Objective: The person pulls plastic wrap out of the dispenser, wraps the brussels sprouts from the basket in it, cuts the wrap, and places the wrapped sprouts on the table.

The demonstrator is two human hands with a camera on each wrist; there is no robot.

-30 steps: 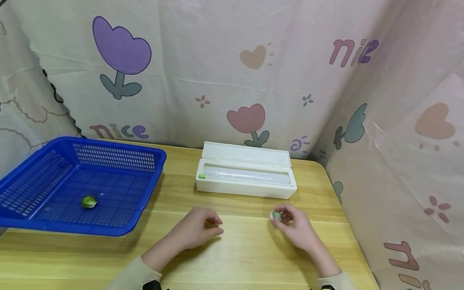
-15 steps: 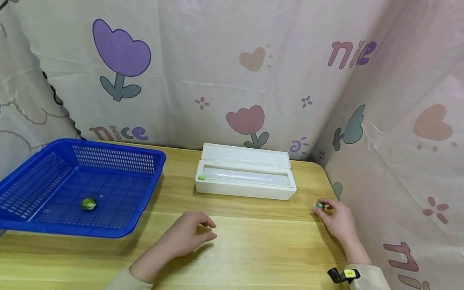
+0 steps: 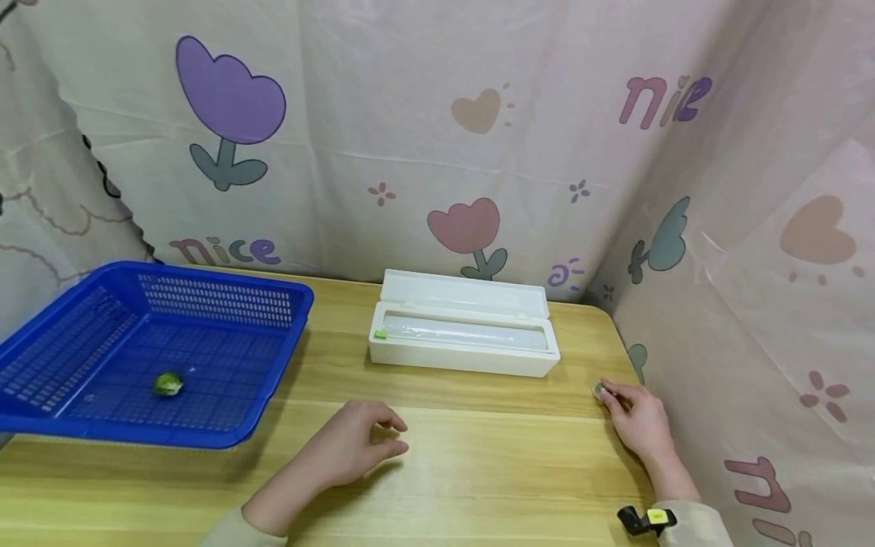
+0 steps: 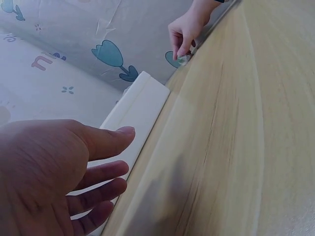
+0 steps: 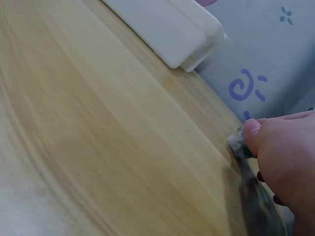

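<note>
- Right hand (image 3: 639, 425): four o'clock in the head view, thumb and fingertips pinching a small green-and-white ball (image 5: 237, 143) with a pale, crumpled-looking edge; close to the tabletop's right side, contact with the wood not possible to tell.
- Left hand (image 3: 352, 444): seven o'clock, nothing held, thumb and fingers apart; well away from the right hand.
- Handling, as judged: keep the pinch light, enough to steady without crushing; hold low over the wood, clear of the edge at three o'clock. Round-looking, so probably liable to roll: settle fully before loosening, then lift the fingers straight off, without dragging the crumpled side.
- Surface: pale yellow wood-grain tabletop (image 3: 492, 463), corner rounded at four o'clock.
- On it, just off centre toward five o'clock: long white rectangular box (image 3: 458, 357), lid turned back, roll of clear film (image 3: 472, 334) inside, bright green tab (image 3: 380, 333) at left end.
- Between eight and nine o'clock: blue perforated plastic basket (image 3: 205, 438), one leafy green ball (image 3: 168, 384) within.
- Room: off-white cloth curtain (image 3: 383, 91), printed with tulips, hearts and "nice"; folds near the right hand, best kept off.
</note>
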